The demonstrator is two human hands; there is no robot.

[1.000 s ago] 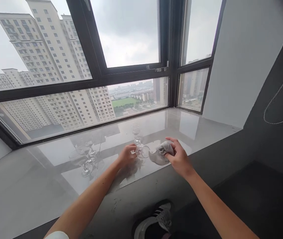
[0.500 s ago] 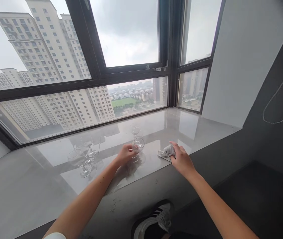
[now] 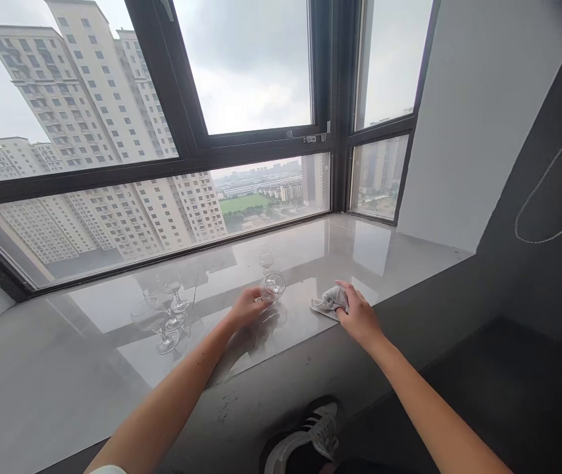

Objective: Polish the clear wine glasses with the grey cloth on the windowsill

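Observation:
My left hand [image 3: 246, 308] is closed on a clear stemmed glass [image 3: 275, 286], its round rim facing up toward me. The lower part of this glass is hard to make out against the glossy sill. My right hand [image 3: 358, 316] grips a crumpled light grey cloth [image 3: 329, 301] near the sill's front edge. Just behind the held glass stands another clear glass [image 3: 267, 260]. To the left, three stemmed glasses [image 3: 167, 341] stand upright in a row, their bowls faint against the reflections.
The glossy pale window sill [image 3: 83, 375] runs beneath dark-framed windows [image 3: 127, 172]. A white wall [image 3: 463, 131] borders it on the right, beside a hanging bead chain [image 3: 540, 240]. Below the sill's front edge, a striped shoe [image 3: 310, 438] shows.
The whole view has shifted very slightly. Both hands keep their grips, on the glass and on the cloth, with hardly any movement.

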